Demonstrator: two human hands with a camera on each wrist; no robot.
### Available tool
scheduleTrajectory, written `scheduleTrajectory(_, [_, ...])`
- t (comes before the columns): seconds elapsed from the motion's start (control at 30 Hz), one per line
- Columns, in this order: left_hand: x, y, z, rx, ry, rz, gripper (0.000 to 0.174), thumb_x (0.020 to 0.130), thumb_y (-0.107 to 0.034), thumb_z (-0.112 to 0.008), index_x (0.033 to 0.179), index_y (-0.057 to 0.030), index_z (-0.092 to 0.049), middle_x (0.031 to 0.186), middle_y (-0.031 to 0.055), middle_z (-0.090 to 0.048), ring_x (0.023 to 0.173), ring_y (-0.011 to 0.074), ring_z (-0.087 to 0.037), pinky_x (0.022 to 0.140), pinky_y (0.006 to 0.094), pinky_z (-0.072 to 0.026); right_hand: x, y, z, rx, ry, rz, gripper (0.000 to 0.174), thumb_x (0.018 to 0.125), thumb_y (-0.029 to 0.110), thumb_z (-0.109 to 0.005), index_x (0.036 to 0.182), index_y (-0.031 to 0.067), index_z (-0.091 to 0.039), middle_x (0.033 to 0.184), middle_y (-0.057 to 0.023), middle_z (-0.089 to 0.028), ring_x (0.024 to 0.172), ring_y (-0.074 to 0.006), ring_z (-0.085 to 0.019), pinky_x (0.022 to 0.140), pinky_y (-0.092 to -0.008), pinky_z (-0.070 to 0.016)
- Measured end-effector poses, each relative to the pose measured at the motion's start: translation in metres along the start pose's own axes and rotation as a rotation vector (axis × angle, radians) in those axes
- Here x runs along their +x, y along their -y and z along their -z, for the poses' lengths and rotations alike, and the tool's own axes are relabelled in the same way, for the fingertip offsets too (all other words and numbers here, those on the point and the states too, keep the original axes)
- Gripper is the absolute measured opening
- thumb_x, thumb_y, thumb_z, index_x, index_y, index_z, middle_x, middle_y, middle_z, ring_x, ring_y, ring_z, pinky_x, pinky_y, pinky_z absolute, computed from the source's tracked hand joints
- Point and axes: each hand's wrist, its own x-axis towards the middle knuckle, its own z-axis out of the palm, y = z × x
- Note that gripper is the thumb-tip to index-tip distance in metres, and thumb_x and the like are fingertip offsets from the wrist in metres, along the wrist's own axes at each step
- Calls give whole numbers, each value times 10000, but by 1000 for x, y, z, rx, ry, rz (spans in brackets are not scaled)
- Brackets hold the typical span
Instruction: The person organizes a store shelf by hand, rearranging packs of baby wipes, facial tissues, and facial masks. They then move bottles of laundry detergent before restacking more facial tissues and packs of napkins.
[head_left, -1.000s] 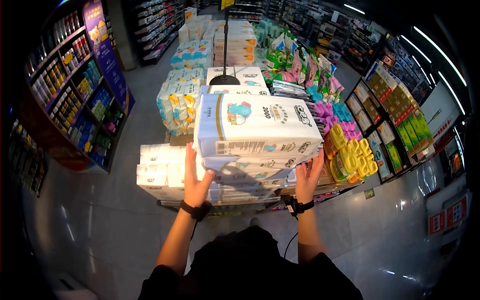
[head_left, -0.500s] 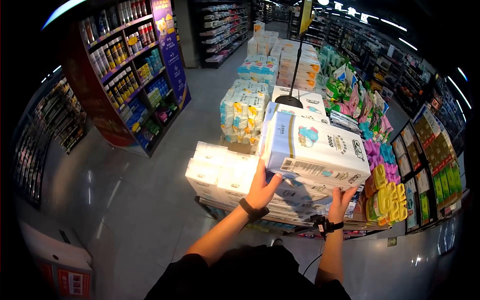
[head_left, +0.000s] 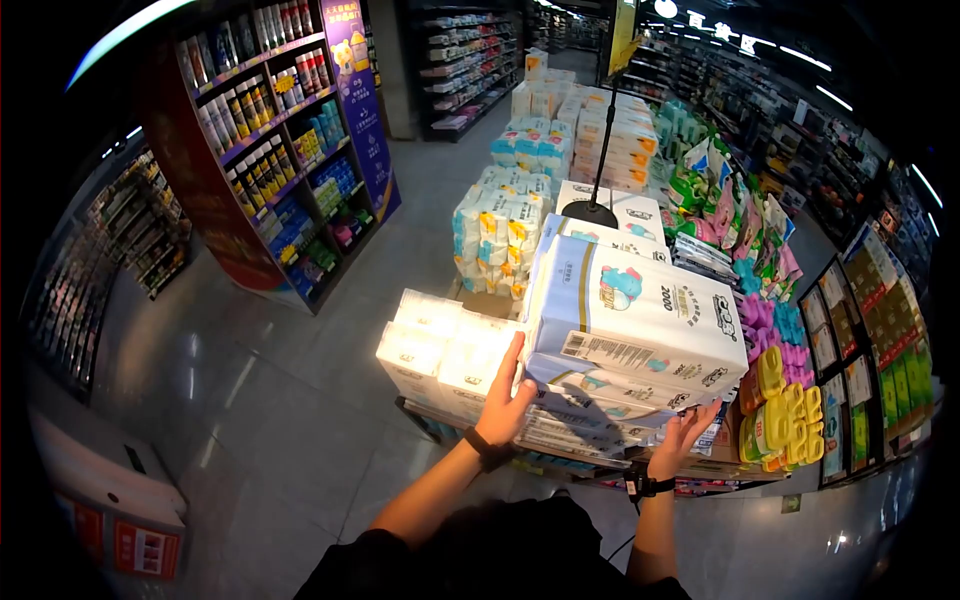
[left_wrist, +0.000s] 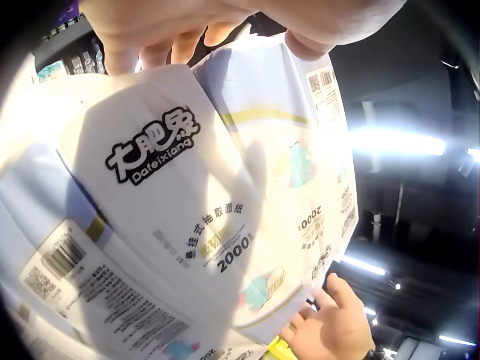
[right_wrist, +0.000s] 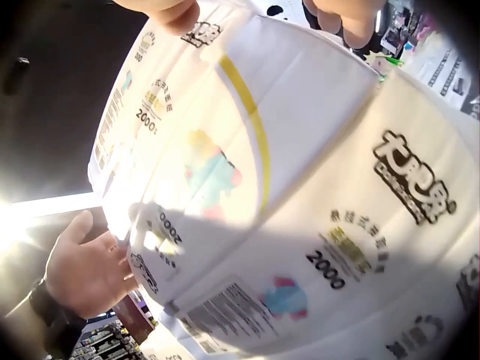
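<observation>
Head view: left hand flat against left end of large tissue pack, fingers straight, thumb spread beneath edge. Right hand palm-up under pack's near right corner, fingers splayed, not curled. Pack a boxy white block in glossy plastic wrap, with gold stripe, cartoon print, barcode label; sits tilted atop stack of matching packs on store display. Squat white packs just left, yellow plastic bottles right. Polished grey floor.
</observation>
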Motion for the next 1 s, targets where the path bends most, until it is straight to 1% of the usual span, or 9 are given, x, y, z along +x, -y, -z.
scheduleTrajectory(0.17, [35, -39, -13, 24, -48, -220, 868, 1165, -505, -462, 1752, 33, -117, 1810, 207, -233, 1671, 299, -231, 1334, 432, -187, 38, 72, -27, 103, -27, 103, 891, 1117, 459, -544, 1784, 83, -88, 1830, -111, -129, 1669, -300, -172, 1341, -470, -116])
scheduleTrajectory(0.2, [39, -45, -19, -49, -44, -200, 795, 1171, -447, -462, 1738, 38, -186, 1784, 196, -292, 1634, 283, -294, 1313, 415, -230, 49, 70, -26, 91, 27, 204, 874, 1130, 523, -493, 1776, 74, -112, 1823, -128, -171, 1662, -303, -202, 1344, -486, -127])
scheduleTrajectory(0.33, [36, -24, -22, 61, -68, -96, 657, 1188, -384, -445, 1672, 51, -353, 1628, 155, -504, 1456, 228, -482, 1228, 381, -350, 68, 15, 5, 318, 145, -4, 890, 1133, 617, -456, 1759, 62, -152, 1801, -133, -249, 1639, -295, -272, 1335, -478, -196])
scheduleTrajectory(0.47, [32, -26, -30, 52, -156, -75, 590, 1194, -352, -430, 1624, 51, -418, 1565, 142, -557, 1420, 221, -507, 1215, 382, -368, 61, -23, 19, 459, 147, -161, 847, 1162, 584, -391, 1719, -25, -202, 1751, -180, -316, 1602, -302, -332, 1312, -464, -261])
scheduleTrajectory(0.53, [31, -25, -34, 88, -204, -93, 580, 1195, -346, -426, 1615, 53, -430, 1567, 142, -558, 1422, 222, -508, 1216, 384, -369, 45, -50, 21, 323, 170, -113, 862, 1152, 609, -419, 1740, 26, -178, 1786, -148, -263, 1620, -295, -302, 1328, -465, -223])
scheduleTrajectory(0.7, [28, -23, -43, 141, -303, -125, 612, 1191, -400, -415, 1578, 69, -480, 1538, 151, -588, 1410, 238, -527, 1212, 395, -380, 37, -56, 27, 294, 367, -56, 845, 1158, 575, -461, 1729, 13, -192, 1763, -136, -291, 1594, -282, -336, 1300, -465, -285])
scheduleTrajectory(0.83, [17, -8, -43, 139, -327, -160, 656, 1191, -443, -416, 1607, 63, -456, 1549, 142, -579, 1412, 240, -526, 1215, 392, -376, 28, -81, 34, 186, 366, -27, 848, 1132, 553, -543, 1691, -25, -274, 1686, -158, -408, 1527, -287, -421, 1261, -454, -332])
scheduleTrajectory(0.9, [1, 15, -31, 50, -337, -75, 748, 1170, -512, -460, 1693, 9, -343, 1676, 119, -483, 1547, 242, -446, 1291, 429, -314, 17, -104, 46, 63, 380, -47, 837, 1126, 558, -552, 1669, -37, -321, 1659, -167, -440, 1504, -291, -444, 1245, -453, -344])
scheduleTrajectory(1.0, [-12, 31, -32, 160, -373, -52, 789, 1174, -531, -438, 1692, 51, -318, 1697, 145, -456, 1577, 263, -415, 1308, 437, -297, 12, -96, 53, -22, 496, -98, 789, 1097, 546, -627, 1602, -27, -429, 1575, -152, -522, 1385, -265, -531, 1168, -430, -408])
